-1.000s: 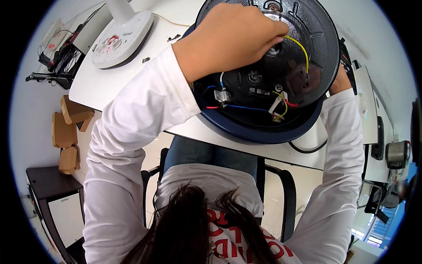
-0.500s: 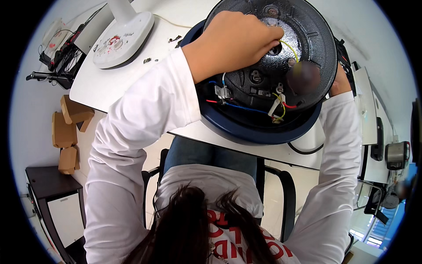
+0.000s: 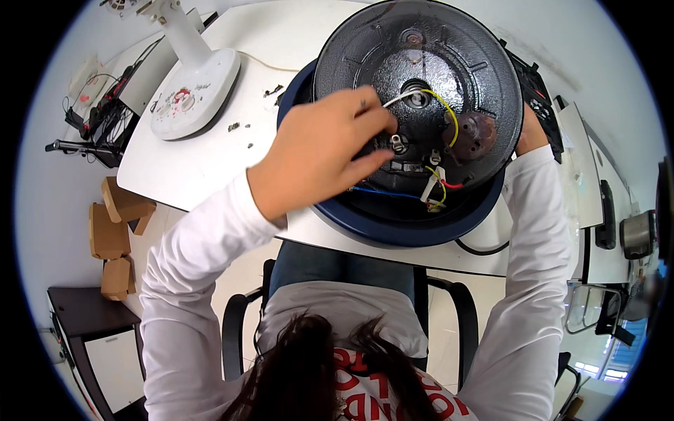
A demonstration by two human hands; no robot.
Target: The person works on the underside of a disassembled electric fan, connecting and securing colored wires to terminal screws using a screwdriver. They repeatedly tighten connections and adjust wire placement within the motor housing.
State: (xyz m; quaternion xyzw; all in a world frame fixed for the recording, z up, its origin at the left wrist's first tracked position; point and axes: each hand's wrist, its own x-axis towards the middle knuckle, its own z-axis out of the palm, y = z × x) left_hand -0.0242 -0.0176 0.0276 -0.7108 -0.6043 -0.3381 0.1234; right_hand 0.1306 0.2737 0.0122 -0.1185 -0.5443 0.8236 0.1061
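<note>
A round, glossy black metal plate [image 3: 365, 59] leans tilted over a dark blue round shell [image 3: 393, 235] on the table. My left hand [image 3: 326, 144] is over the plate's left side, thumb and index finger apart around a small metal terminal [image 3: 397, 144]. Beside its fingers a white wire [image 3: 400, 97] runs to the plate's centre hole, and a yellow wire [image 3: 453, 116] bends down to a brownish round part [image 3: 477, 135]. Red, blue and yellow-green wires meet near a white tag [image 3: 430, 186]. My right hand [image 3: 531, 133] holds the plate's right rim; its fingers are hidden behind it.
On the white table [image 3: 168, 165] stands a white appliance base with a column [image 3: 203, 91], with small dark scraps [image 3: 234, 127] nearby. Behind my right hand lies a black case [image 3: 544, 98]. A black cable [image 3: 484, 250] trails at the front edge. Cardboard boxes [image 3: 109, 231] are on the floor left.
My left hand has moved left and down from the plate's centre, its pinch on the wire opened. The centre hole and the white wire now show. My right hand remains at the rim.
</note>
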